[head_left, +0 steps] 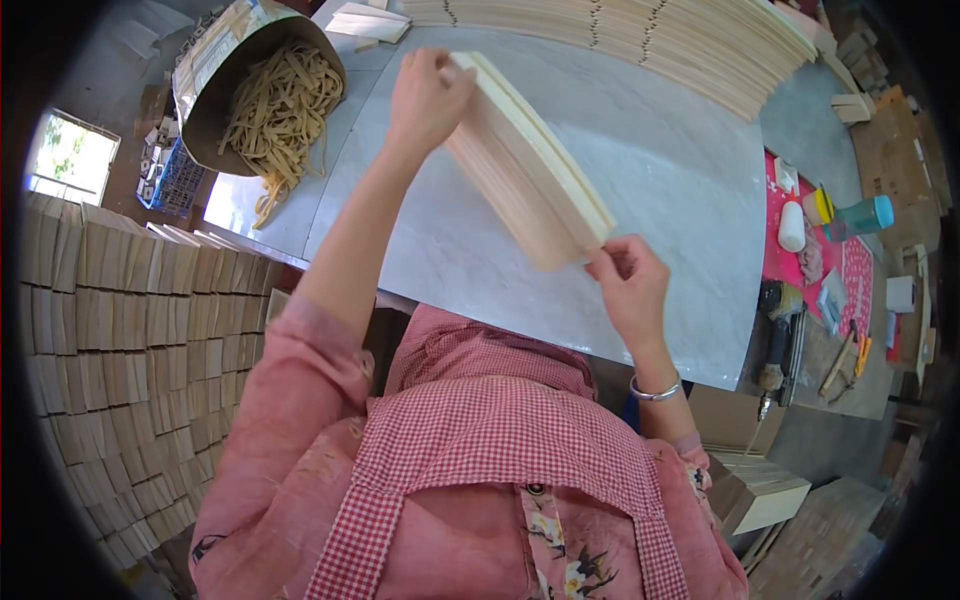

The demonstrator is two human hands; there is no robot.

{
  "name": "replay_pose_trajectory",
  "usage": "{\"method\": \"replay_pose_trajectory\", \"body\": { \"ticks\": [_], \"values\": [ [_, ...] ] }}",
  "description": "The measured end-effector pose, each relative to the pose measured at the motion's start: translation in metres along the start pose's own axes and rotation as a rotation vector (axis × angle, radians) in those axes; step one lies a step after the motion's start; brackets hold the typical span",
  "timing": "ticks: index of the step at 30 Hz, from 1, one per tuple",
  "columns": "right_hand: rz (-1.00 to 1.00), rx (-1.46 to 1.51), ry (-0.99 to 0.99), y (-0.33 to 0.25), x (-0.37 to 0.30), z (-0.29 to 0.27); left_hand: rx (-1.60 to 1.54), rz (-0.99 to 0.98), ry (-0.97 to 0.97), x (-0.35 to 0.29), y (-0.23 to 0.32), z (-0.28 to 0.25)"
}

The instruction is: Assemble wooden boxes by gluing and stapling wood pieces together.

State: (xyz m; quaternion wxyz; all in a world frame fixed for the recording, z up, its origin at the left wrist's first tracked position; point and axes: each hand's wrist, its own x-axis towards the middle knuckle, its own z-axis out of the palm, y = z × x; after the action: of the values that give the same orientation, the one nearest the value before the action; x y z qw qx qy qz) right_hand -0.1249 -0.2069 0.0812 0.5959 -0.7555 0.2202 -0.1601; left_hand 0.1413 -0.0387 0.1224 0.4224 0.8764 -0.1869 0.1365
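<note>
Slantwise above the grey-white marbled tabletop (690, 230) is a long pale wooden piece (520, 180). It has a smooth light strip along one long edge and a broad, finely lined face, partly blurred by motion; whether it is one board or several thin slats together I cannot tell. My left hand (428, 100) grips its far left end, fingers closed around the edge. At the near right end, my right hand (632, 285) pinches the corner between thumb and curled fingers.
Thin wooden slats (600, 35) form a long row along the table's far edge. A tipped container (210, 75) of tan flat bands lies far left. Stacked wood blocks (130, 370) fill the left side. Bottles (792, 228) and a power tool (775, 350) are at right.
</note>
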Motion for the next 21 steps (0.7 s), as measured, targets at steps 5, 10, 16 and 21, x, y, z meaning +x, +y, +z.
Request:
{"method": "replay_pose_trajectory", "body": {
  "ticks": [5, 10, 16, 21],
  "values": [
    [-0.154, -0.167, -0.179, 0.002, -0.010, 0.009, 0.036, 0.007, -0.103, 0.020, -0.010, 0.046],
    [-0.061, -0.475, -0.315, -0.002, -0.008, -0.016, 0.016, -0.025, -0.109, -0.003, -0.003, 0.050],
    [-0.511, -0.381, -0.386, 0.012, 0.008, -0.024, -0.174, 0.050, -0.081, -0.033, 0.021, 0.056],
    [-0.076, -0.291, -0.799, 0.009, 0.013, -0.018, -0.115, 0.005, -0.189, -0.060, 0.004, 0.076]
  ]
}}
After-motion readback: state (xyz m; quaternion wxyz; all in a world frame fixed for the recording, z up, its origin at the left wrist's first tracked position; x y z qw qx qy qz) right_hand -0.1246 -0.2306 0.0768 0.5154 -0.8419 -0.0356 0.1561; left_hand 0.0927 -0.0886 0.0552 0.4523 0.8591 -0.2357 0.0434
